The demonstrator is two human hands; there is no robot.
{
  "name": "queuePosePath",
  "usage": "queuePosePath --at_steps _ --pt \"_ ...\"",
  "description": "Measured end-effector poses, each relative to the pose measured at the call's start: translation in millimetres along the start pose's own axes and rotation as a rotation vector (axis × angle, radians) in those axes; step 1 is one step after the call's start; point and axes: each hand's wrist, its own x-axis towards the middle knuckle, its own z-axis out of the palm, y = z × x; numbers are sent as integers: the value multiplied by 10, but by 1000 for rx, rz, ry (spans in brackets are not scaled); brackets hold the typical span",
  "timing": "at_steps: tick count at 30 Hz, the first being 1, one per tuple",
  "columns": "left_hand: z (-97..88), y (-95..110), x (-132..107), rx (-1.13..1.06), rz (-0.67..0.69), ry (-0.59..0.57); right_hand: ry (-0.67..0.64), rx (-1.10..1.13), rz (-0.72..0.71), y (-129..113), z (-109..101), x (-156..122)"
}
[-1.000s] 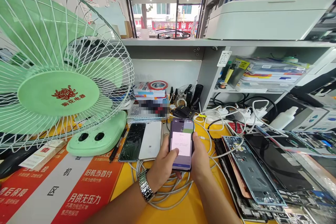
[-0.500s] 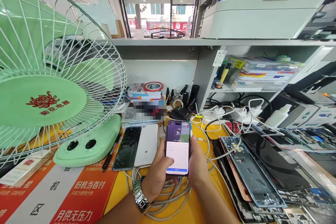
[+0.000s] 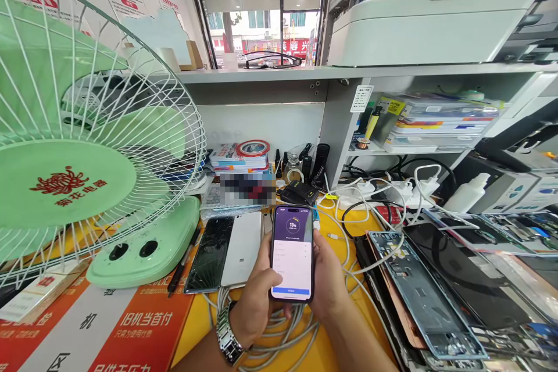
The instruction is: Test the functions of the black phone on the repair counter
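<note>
A smartphone (image 3: 292, 256) with a lit screen stands upright between my two hands, its screen turned toward me. Purple fills the top of its display with a 13% figure, over a white list and a blue button. My left hand (image 3: 257, 293), with a metal-band watch (image 3: 227, 334) at the wrist, grips the phone's left side, thumb at the lower left of the screen. Along the right edge my right hand (image 3: 329, 279) is wrapped round the phone. Behind my left hand lie a white phone (image 3: 242, 247) and a dark phone with a cracked surface (image 3: 210, 256).
A green fan (image 3: 87, 174) fills the left side. Coiled grey cable (image 3: 283, 343) lies under my hands on the yellow tabletop. Phone frames and parts (image 3: 429, 296) pile up at the right, beside white charging cables (image 3: 349, 221). A shelf (image 3: 270, 74) carries a white printer-like machine (image 3: 436, 29).
The reading on the phone's screen has gone from 9% to 13%, and its list has more lines. My view has shifted slightly; both hands keep their hold.
</note>
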Motion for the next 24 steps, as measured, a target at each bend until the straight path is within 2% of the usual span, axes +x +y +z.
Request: queuePosePath --at_steps 5,11,20,24 --pt "-2 2 10 9 -14 -8 -30 24 21 -27 6 -2" --pt "7 5 8 18 -22 -16 -135 -37 77 -40 -33 8" --pt "-2 -8 8 5 -33 -17 -127 -42 82 -29 -64 21" --pt "3 -8 11 -6 -17 -34 -74 -28 81 -33 -53 6"
